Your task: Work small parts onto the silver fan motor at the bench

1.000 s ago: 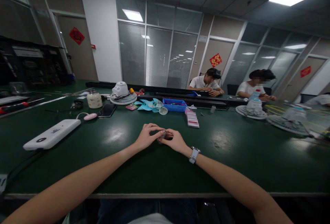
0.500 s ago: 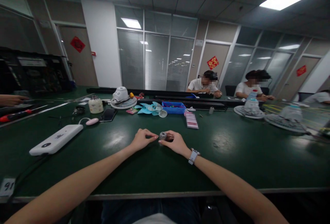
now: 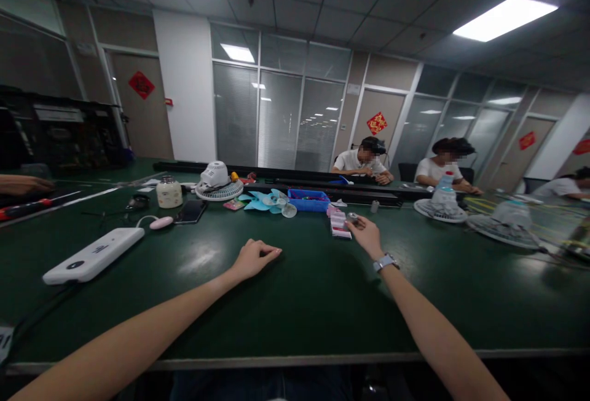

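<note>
Since the earlier frame our hands have parted: the right hand (image 3: 366, 235) has left the meeting point in front of us and stretched forward to the far right, carrying the small metal cylinder (image 3: 353, 218) with it, while the left hand (image 3: 252, 258) has stayed behind on the green counter (image 3: 295, 302).

From the head view, the only one we have, the cylinder sits at the tips of the right hand's fingers (image 3: 361, 224), pinched there and raised a little above the counter, just beside the small pink-and-white stack (image 3: 338, 224) and short of the blue tray (image 3: 308, 199). The fingers are closed on the cylinder; most of it is hidden by them, so we cannot tell how deep it sits in the grip.

The left hand holds nothing; its fingers are loosely curled, tips touching the counter, well apart from the cylinder.

As we judge it, carrying this part well means keeping the pinch firm but light, since a smooth round piece could slip and roll across the slick surface, and keeping the wrist low so any drop is short. We should watch the stack beside the hand, which a careless knuckle could knock.

To the left lie a white power bank (image 3: 93, 254) and a phone (image 3: 190, 211), both far from either hand
</note>
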### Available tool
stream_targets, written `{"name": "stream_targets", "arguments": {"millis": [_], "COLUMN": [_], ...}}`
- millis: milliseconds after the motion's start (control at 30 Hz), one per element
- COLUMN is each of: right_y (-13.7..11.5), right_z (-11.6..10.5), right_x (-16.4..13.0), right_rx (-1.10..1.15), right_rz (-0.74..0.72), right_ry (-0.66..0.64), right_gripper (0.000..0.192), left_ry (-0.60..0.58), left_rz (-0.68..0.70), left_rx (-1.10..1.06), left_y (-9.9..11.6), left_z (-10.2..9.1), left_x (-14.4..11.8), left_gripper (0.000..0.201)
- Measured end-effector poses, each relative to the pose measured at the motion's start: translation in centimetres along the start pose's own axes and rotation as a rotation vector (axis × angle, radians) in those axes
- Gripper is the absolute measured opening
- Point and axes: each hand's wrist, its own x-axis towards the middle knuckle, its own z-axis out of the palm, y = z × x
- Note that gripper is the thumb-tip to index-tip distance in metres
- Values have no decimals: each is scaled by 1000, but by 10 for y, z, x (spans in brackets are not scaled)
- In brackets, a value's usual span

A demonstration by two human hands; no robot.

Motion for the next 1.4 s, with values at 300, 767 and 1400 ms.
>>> {"name": "stream_targets", "arguments": {"millis": [300,767,1400], "right_y": [75,9,-100], "right_z": [-39,1,81], "right_x": [37,-4,-110], "right_rx": [-322,-386,-50], "right_rz": [247,-171,-667], "right_ry": [128,170,-647], "right_gripper": [41,76,24], "left_ry": [-9,95,114], "left_rz": [-80,-164,-214], "left_rx": [51,-89,-21], "left_y": [-2,0,9], "left_z": [2,3,0], "left_x": [5,5,3], "left_gripper": [46,45,33]}}
